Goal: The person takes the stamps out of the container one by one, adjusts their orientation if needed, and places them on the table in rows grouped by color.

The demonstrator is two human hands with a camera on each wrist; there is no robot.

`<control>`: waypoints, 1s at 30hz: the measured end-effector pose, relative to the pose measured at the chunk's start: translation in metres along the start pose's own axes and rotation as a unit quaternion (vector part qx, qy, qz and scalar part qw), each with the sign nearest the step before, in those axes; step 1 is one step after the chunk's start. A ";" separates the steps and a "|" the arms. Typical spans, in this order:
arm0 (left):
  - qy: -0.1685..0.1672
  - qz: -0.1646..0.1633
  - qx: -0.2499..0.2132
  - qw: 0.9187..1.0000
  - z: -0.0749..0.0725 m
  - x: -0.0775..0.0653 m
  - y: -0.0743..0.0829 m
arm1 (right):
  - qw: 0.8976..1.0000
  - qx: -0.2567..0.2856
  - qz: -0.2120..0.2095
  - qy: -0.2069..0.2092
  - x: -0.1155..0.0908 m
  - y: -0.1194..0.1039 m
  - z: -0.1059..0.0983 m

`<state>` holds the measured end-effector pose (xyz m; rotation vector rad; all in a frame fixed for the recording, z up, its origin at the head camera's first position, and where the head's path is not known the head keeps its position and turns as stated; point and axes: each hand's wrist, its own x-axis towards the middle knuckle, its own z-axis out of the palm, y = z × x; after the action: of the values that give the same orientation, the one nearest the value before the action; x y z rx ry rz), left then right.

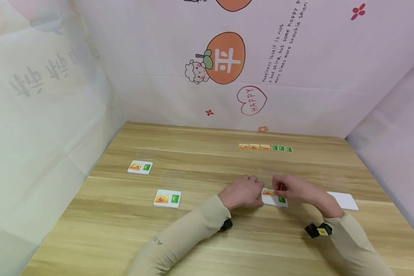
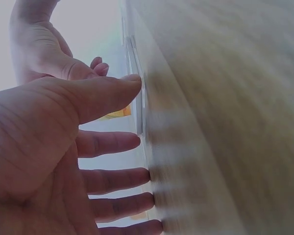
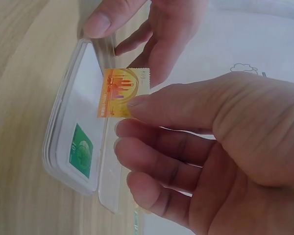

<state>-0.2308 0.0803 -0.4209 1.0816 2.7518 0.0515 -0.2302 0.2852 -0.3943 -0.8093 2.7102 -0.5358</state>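
Observation:
A clear flat case (image 3: 68, 147) lies on the wooden table (image 1: 193, 237) and holds a white card (image 1: 274, 200) with a green stamp (image 3: 81, 150) on it. My right hand (image 1: 282, 188) pinches an orange stamp (image 3: 123, 93) between thumb and forefinger, just above the card's other end. My left hand (image 1: 257, 191) is beside it. Its thumb (image 3: 99, 20) is on the case's raised clear lid (image 3: 108, 161) and its fingers are behind the lid. In the left wrist view the left thumb tip (image 2: 130, 85) touches the case edge (image 2: 137, 107).
Two more white cards (image 1: 140, 167) (image 1: 167, 198), each with an orange and a green stamp, lie at the left. A row of loose stamps (image 1: 265, 147) lies toward the far edge. A blank white card (image 1: 345, 200) lies at the right. Cloth walls enclose three sides.

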 end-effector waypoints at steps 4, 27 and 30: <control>0.003 -0.002 -0.018 1.000 -0.001 -0.004 -0.005 | 1.000 -0.003 -0.006 -0.004 0.004 0.000 -0.001; -0.007 -0.026 -0.012 1.000 -0.003 -0.029 -0.033 | 1.000 -0.006 -0.009 -0.004 0.024 -0.007 -0.012; -0.003 -0.025 -0.009 1.000 -0.004 -0.034 -0.035 | 1.000 -0.012 -0.015 0.001 0.027 -0.007 -0.014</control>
<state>-0.2310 0.0317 -0.4155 1.0059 2.7664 0.0670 -0.2539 0.2680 -0.3829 -0.8562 2.7158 -0.5130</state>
